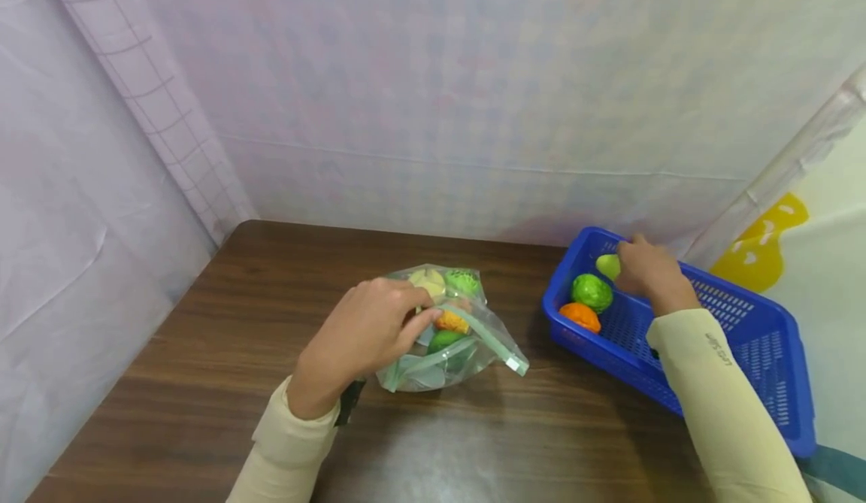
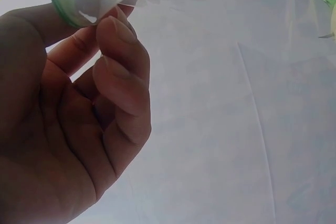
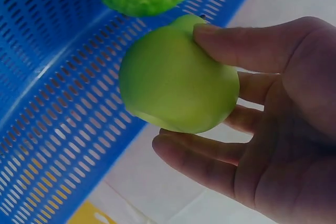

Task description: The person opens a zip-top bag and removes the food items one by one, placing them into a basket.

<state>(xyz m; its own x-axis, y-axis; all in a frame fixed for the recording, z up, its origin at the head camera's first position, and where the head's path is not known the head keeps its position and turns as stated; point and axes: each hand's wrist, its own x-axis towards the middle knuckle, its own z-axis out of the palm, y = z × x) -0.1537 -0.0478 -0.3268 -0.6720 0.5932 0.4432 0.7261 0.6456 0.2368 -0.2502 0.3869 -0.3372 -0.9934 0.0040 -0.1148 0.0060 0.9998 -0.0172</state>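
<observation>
My left hand (image 1: 368, 326) pinches the green-edged mouth of a clear zip bag (image 1: 497, 330) between thumb and fingers; the left wrist view shows that strip (image 2: 65, 3) at the fingertips. Inside the bag lie a pale yellow round piece (image 1: 428, 281), a bumpy green one (image 1: 463, 281), an orange-yellow one (image 1: 451, 321) and a smooth green one (image 1: 445, 340). Over at the blue basket (image 1: 609, 368), my right hand (image 1: 649, 270) holds a yellow-green toy pear (image 3: 178, 82), thumb near its neck and fingers at the far side.
A bumpy green fruit (image 1: 591, 292) and an orange fruit (image 1: 580, 316) sit in the basket's left end. My right forearm hides part of its inside. Bag and basket stand on a brown wooden table (image 1: 223, 383), with a pale cloth wall (image 1: 473, 112) behind.
</observation>
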